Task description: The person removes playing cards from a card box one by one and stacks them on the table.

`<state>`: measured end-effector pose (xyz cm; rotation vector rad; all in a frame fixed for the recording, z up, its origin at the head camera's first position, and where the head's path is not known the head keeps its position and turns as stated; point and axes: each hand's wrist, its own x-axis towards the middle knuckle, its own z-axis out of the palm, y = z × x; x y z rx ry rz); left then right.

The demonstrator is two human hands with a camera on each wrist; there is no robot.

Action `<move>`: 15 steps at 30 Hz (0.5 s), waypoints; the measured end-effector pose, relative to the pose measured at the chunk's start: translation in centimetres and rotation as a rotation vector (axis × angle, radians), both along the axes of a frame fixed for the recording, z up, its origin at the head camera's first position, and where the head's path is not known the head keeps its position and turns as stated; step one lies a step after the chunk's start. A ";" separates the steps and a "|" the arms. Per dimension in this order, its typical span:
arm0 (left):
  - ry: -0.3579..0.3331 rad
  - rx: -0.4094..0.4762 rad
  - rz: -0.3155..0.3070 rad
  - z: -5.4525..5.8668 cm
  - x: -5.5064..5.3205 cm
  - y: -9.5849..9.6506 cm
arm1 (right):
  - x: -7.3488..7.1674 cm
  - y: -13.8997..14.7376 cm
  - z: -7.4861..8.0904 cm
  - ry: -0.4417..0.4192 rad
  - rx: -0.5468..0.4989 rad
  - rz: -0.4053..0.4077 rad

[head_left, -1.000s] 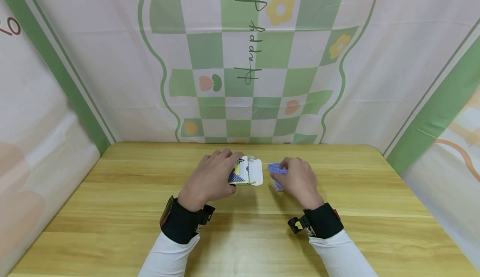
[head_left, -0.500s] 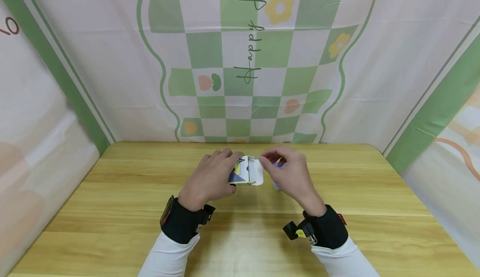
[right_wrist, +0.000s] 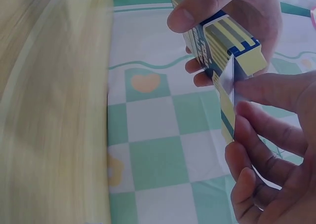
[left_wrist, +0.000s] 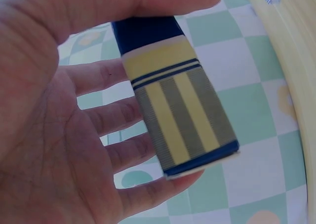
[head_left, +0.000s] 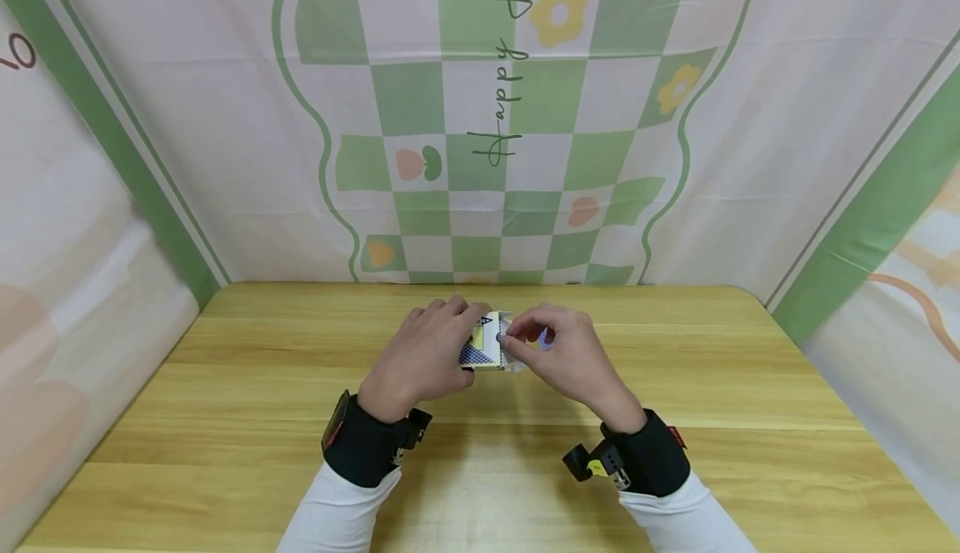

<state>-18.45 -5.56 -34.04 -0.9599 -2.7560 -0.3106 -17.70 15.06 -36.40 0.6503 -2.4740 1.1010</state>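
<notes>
A small card box (head_left: 478,346), patterned in navy and yellow with a letter A on its upper face, sits a little left of the scene's middle, over the far half of the tabletop (head_left: 225,420). The left hand (head_left: 423,357) holds it from the left – thumb on the near narrow side, fingers spread along the far side. On the box's right end stands an open flap (right_wrist: 226,105), pale on the inside; the right hand (head_left: 573,361) pinches it, the remaining fingers curled in close behind.

Just right of the box, mostly hidden by the right hand, a blue-patterned card stack (head_left: 544,340) rests on the wood-grain tabletop.

Each wrist wears a black band, the left band (head_left: 358,443) and the right band (head_left: 648,457), with white sleeves below. Beyond the far edge hangs a cloth backdrop (head_left: 408,99) – green and white checks, flowers and handwritten lettering, bordered by wavy green lines.
</notes>
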 end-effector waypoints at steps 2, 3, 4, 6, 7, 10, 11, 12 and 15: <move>-0.004 -0.004 -0.001 0.1 0.1 0.1 | 0.0 0.0 -0.1 -0.011 0.001 -0.001; -0.006 -0.005 -0.001 0.1 0.1 0.1 | 0.0 -0.1 -0.1 -0.015 0.000 0.000; -0.006 -0.005 -0.003 0.1 0.1 0.1 | 0.0 -0.1 -0.1 -0.017 -0.001 0.000; -0.005 -0.008 -0.003 0.1 0.2 0.1 | 0.0 -0.1 -0.2 -0.022 -0.001 -0.004; -0.003 -0.009 -0.003 0.1 0.2 0.2 | 0.0 -0.2 -0.2 -0.023 -0.001 -0.009; 0.006 -0.013 -0.005 0.1 0.2 0.2 | 0.1 -0.3 -0.4 -0.031 -0.001 -0.026; 0.008 -0.014 -0.006 0.1 0.2 0.2 | 0.1 -0.3 -0.4 -0.034 0.000 -0.034; 0.011 -0.014 -0.006 0.1 0.2 0.3 | 0.1 -0.4 -0.4 -0.038 0.000 -0.040; 0.009 -0.014 -0.009 0.1 0.3 0.3 | 0.1 -0.4 -0.4 -0.057 0.001 -0.054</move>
